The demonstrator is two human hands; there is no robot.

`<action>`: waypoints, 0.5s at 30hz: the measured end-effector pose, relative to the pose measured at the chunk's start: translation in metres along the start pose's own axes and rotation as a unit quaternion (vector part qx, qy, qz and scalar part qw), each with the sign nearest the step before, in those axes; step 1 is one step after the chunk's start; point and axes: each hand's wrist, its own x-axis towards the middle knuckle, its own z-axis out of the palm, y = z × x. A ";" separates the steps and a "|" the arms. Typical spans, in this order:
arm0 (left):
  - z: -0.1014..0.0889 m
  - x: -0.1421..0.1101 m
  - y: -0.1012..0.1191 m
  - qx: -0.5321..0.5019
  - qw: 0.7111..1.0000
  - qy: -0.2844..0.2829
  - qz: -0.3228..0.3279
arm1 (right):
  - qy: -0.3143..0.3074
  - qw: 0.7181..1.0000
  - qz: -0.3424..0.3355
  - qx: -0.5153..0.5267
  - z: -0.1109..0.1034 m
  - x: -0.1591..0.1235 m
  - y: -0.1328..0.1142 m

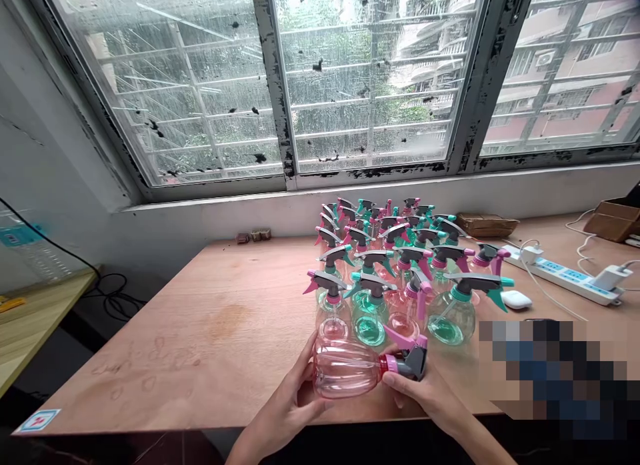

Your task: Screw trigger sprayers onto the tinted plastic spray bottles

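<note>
A clear pink spray bottle [347, 369] lies on its side in the air over the table's front edge, held between both hands. My left hand [293, 393] wraps round its base end. At the neck, my right hand [425, 390] grips near the pink collar and the dark grey spray head with its pink trigger. Just beyond stand several upright spray bottles in rows: a pink one [334, 318], a green one [371, 320], another pink one [404, 312] and a green one [451, 316] at the right.
The wooden table [200, 332] runs back to the window sill. At the right lie a white power strip [563, 273], a white earbud case [516, 300] and cables. A brown packet [487, 225] rests by the wall, and small blocks [254, 236] sit at the back left.
</note>
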 end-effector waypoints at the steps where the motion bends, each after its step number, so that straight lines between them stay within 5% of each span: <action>1: 0.000 0.000 -0.001 0.001 1.000 -0.001 0.000 | 0.000 1.000 -0.002 0.000 0.000 0.000 -0.001; 15: -0.003 0.002 0.001 0.007 1.000 0.005 -0.009 | -0.011 1.000 -0.012 -0.007 0.002 0.001 -0.005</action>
